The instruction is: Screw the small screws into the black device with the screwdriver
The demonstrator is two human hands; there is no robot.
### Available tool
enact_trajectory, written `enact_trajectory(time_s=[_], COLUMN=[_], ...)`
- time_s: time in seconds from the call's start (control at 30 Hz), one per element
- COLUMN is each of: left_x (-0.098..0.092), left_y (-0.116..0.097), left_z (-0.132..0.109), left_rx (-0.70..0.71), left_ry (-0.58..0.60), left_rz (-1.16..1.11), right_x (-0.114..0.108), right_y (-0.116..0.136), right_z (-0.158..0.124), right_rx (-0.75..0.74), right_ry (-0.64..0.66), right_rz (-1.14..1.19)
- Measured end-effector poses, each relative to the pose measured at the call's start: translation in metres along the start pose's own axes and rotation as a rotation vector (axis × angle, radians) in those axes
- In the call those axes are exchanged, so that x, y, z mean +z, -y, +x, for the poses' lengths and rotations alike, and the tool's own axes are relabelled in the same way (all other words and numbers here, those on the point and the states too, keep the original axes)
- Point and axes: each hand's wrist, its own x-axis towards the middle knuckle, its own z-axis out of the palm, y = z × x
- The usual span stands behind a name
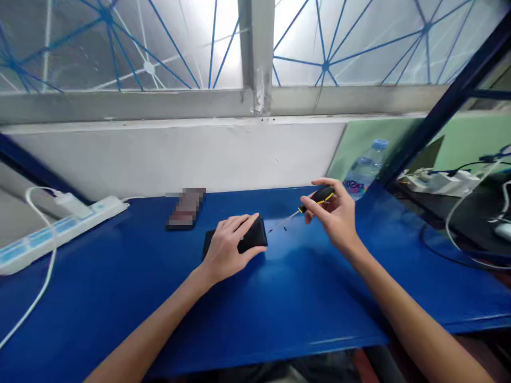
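A flat black device (252, 237) lies on the blue table (279, 308). My left hand (228, 250) rests on top of it, fingers curled over its edge, holding it down. My right hand (334, 214) is closed on a small screwdriver (315, 200) with a black and yellow handle. Its thin shaft slants down to the left, the tip just right of the device. Two tiny dark specks (285, 229), perhaps screws, lie on the table near the tip.
A blurred dark object (186, 208) lies behind the device. A white power strip (51, 231) with a plugged charger and cable sits at the left. A water bottle (365, 170) stands at the back right, with another power strip (439, 182) and cables on a dark surface beyond.
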Motion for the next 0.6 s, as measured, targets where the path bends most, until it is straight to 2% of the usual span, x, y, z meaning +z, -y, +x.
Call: enact_trajectory(time_s=[0.17,0.6], left_x=[0.0,-0.0019], left_y=[0.0035,0.0004], left_z=[0.0,0.0009], left_rx=[-0.033,-0.033], left_ry=[-0.06,-0.057], left_rz=[-0.032,-0.083], right_x=[0.0025,0.0039], right_y=[0.0002,-0.0015], right_z=[-0.0015,-0.0038], right_rx=[-0.022,-0.026], right_ry=[0.035,0.031], right_rz=[0.018,0.018])
